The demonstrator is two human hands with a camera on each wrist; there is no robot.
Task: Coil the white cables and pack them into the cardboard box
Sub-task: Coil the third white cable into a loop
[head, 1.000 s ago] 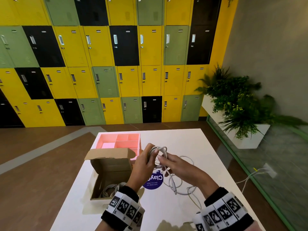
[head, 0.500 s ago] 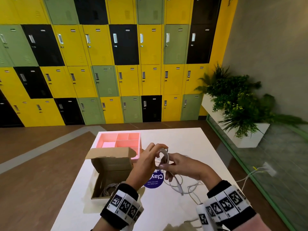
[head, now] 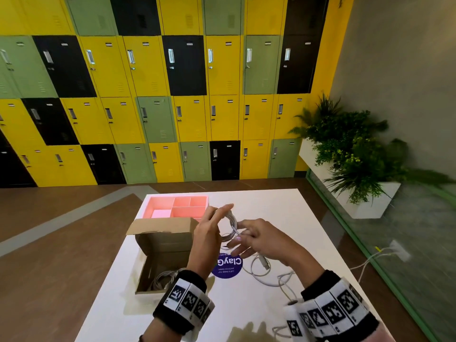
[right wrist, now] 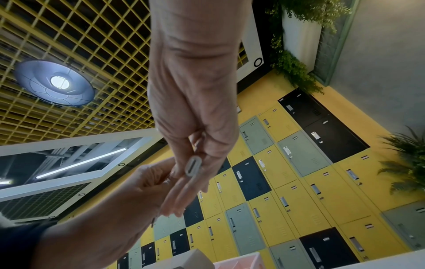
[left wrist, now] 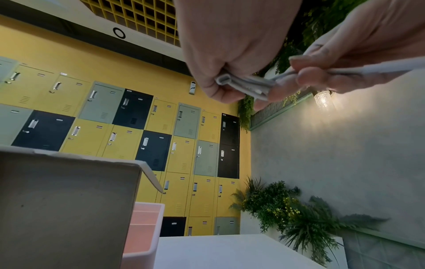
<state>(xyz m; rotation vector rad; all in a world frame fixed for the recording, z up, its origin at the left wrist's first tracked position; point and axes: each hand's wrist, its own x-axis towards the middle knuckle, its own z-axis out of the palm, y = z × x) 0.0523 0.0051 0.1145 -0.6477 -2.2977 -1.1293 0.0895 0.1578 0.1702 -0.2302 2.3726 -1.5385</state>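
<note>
A white cable coil (head: 230, 224) hangs in the air above the white table (head: 246, 304). My left hand (head: 209, 227) grips the coil's loops (left wrist: 243, 85) between thumb and curled fingers. My right hand (head: 249, 239) pinches the cable (right wrist: 193, 166) just right of the coil. The cable's loose tail (head: 264, 270) with its plug trails over the table below my right hand. The open cardboard box (head: 162, 245) stands left of my hands. A coiled white cable (head: 161, 280) lies inside the box.
A pink divided tray (head: 177, 206) sits behind the box. A round purple sticker (head: 228, 266) lies on the table under my hands. Lockers (head: 158, 95) line the far wall. A white planter with greenery (head: 352, 156) stands to the right, with another cable on the floor.
My hands have risen and drawn together. More cable is wound into the coil, and the loose tail on the table is shorter.
</note>
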